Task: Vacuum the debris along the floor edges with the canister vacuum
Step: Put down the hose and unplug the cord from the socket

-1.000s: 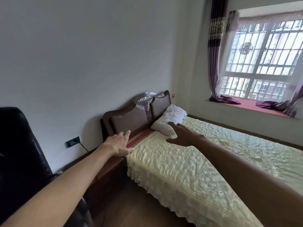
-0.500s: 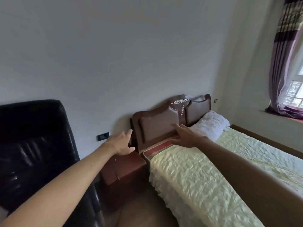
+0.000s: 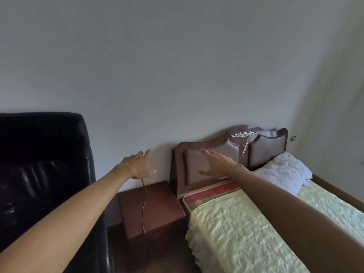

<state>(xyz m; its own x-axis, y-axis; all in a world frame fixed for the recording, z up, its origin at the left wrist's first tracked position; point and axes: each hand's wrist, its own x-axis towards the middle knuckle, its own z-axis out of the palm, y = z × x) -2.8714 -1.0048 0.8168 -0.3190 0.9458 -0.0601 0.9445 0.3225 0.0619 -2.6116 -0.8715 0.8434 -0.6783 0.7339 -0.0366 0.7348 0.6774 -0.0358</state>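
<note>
No canister vacuum shows in the head view. My left hand (image 3: 137, 166) is stretched forward in the air, fingers apart and empty, above the back edge of a brown bedside cabinet (image 3: 151, 207). My right hand (image 3: 214, 164) reaches out with spread fingers, holding nothing, in front of the padded brown headboard (image 3: 264, 148). A thin dark cable (image 3: 144, 205) runs from under my left hand down across the cabinet top. A small strip of dark wooden floor (image 3: 157, 253) is visible between the chair and the bed.
A black leather chair (image 3: 43, 170) fills the left side, close to my left arm. A bed with a pale green cover (image 3: 246, 233) and a white pillow (image 3: 283, 170) lies to the right. The white wall (image 3: 177, 75) stands straight ahead.
The view has swung left: the window and curtain have left the frame, and the chair and cabinet have come to the middle. Both hands stay outstretched and empty.
</note>
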